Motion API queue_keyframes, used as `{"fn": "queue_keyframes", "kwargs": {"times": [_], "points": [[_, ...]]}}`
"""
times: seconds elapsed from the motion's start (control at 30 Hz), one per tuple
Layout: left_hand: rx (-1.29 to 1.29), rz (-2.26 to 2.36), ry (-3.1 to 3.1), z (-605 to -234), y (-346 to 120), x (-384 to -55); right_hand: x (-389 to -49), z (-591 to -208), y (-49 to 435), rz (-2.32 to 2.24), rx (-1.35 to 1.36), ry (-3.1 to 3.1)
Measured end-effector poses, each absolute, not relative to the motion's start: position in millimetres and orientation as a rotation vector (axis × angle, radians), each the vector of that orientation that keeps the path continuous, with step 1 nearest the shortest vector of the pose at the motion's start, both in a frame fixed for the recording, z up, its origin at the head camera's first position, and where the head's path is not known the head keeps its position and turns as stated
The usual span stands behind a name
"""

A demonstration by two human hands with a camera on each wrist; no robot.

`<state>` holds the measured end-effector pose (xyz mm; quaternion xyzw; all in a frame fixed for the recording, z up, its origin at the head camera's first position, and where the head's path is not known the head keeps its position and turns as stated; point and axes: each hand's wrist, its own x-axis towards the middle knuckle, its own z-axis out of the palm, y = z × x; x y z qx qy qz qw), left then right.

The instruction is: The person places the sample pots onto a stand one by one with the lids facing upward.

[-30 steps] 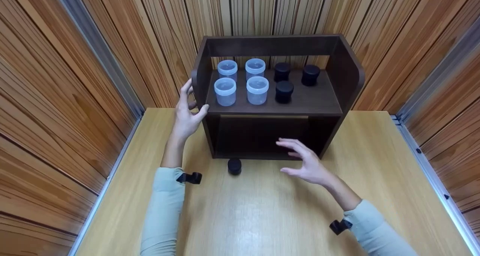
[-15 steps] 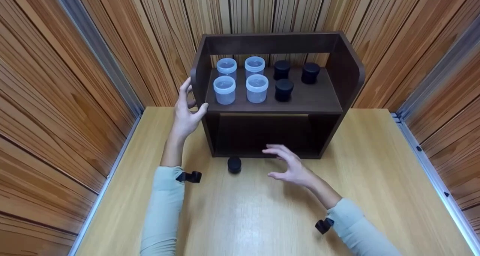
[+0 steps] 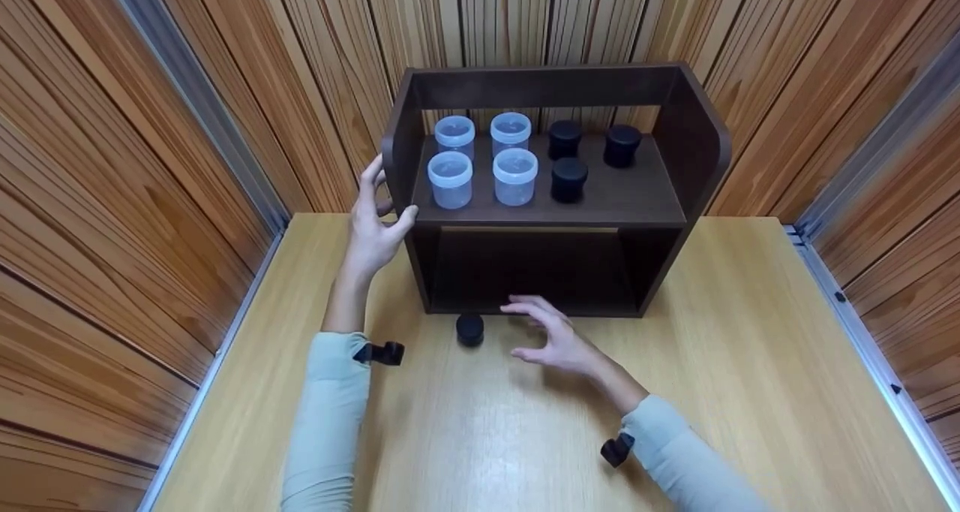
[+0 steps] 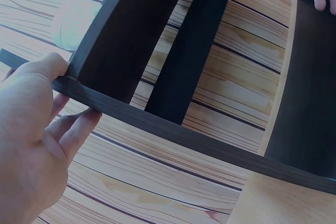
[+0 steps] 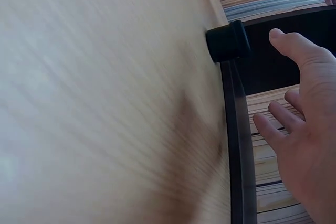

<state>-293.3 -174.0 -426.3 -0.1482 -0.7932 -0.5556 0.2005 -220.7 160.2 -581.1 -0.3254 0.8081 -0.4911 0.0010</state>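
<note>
A dark brown two-tier shelf (image 3: 637, 200) stands against the back wall. My left hand (image 3: 373, 234) grips its left side panel; in the left wrist view the thumb and fingers (image 4: 81, 132) lie on either side of the panel's edge. On the table before the shelf stands a small black lidded jar (image 3: 470, 331). Just right of it hovers my right hand (image 3: 553, 341), thumb and fingers spread apart, not touching it. In the right wrist view that black jar (image 5: 227, 41) is beyond the thumb tip, with a gap between.
On the upper tier, several clear jars (image 3: 451, 185) stand at left and three black jars (image 3: 568, 182) at right. The lower tier (image 3: 525, 272) is a dark open compartment. Wood-patterned walls (image 3: 112, 197) enclose the light wooden table (image 3: 480, 437).
My right hand has moved left and slightly down toward the black jar on the table, fingers still spread. The left hand keeps its grip on the shelf's side panel.
</note>
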Motion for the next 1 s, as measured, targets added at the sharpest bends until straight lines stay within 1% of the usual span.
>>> {"fn": "queue_keyframes", "kwargs": {"times": [1.0], "points": [[-0.425,-1.528,-2.234,-424,-174,-292,-231,-606,102,-1.674,-0.852,2.389]]}}
